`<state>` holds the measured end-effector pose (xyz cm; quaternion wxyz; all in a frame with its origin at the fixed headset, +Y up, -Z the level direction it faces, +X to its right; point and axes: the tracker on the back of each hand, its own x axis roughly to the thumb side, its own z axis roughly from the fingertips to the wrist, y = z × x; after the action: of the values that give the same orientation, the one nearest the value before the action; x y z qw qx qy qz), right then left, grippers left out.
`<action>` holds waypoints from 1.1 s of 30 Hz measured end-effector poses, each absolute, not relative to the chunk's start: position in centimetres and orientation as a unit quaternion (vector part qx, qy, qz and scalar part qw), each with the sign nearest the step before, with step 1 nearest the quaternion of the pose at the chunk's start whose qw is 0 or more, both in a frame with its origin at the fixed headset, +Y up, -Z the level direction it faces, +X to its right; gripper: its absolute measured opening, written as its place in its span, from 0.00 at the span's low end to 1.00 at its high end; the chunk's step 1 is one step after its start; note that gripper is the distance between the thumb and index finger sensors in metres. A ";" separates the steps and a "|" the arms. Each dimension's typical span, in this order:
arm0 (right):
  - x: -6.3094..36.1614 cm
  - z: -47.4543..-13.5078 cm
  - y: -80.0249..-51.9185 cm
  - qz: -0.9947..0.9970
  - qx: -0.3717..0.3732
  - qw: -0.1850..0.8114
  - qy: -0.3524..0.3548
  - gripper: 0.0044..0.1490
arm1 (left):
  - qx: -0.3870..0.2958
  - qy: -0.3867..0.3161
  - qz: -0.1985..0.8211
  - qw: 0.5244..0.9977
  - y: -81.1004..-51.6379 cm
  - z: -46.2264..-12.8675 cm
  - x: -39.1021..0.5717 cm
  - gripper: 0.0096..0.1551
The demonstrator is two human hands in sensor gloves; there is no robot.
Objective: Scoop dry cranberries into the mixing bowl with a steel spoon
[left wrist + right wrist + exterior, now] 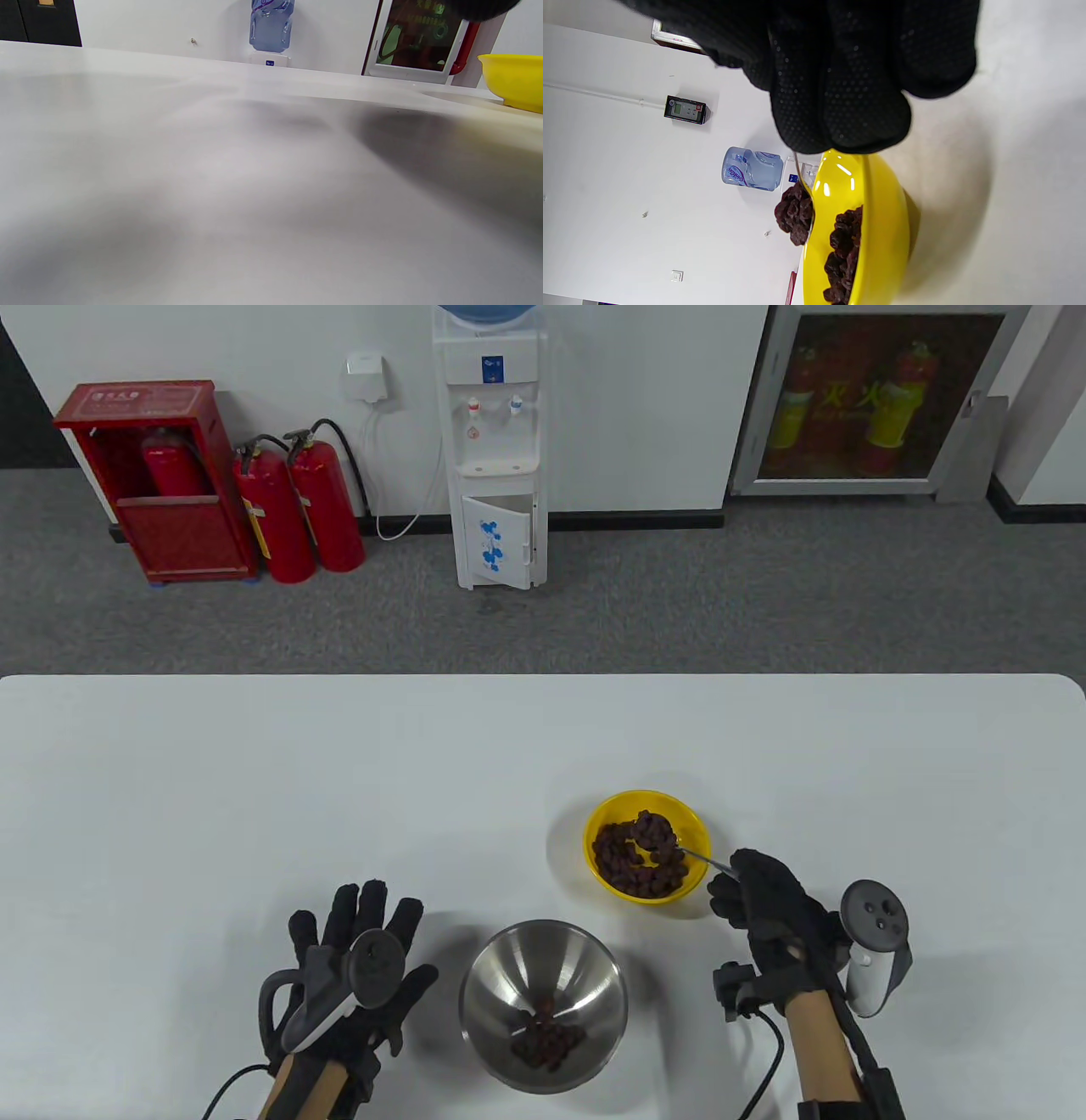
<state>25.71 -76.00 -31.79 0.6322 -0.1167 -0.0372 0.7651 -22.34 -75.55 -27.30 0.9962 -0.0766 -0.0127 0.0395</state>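
A yellow bowl (611,808) of dry cranberries (624,869) stands right of centre on the table. My right hand (759,895) grips the handle of the steel spoon (697,856). Its bowl is heaped with cranberries (652,830) and held just above the yellow bowl. In the right wrist view the loaded spoon (794,214) hangs over the yellow bowl (882,237). The steel mixing bowl (501,976) stands near the front edge with some cranberries (547,1042) in it. My left hand (361,963) rests flat on the table, fingers spread, left of the mixing bowl.
The white table (254,780) stretches back and to the left. In the left wrist view only the tabletop (212,169) and the yellow bowl's side (513,80) show. A water dispenser and fire extinguishers stand on the floor beyond.
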 end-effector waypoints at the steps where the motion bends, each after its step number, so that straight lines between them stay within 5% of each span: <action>1: 25.7 -31.6 -75.9 0.764 -0.117 0.634 -0.041 0.26 | -0.077 -0.013 0.039 0.996 -75.6 -27.3 -22.3 0.45; 33: 19.7 -27.5 -72.3 0.763 0.066 0.642 -0.031 0.26 | -0.072 -0.012 0.032 0.997 -75.6 -27.3 -22.2 0.45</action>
<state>19.74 -72.27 -27.46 0.6423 0.0665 -0.0311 0.7629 -22.24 -75.62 -27.26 0.9968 -0.0718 -0.0118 0.0322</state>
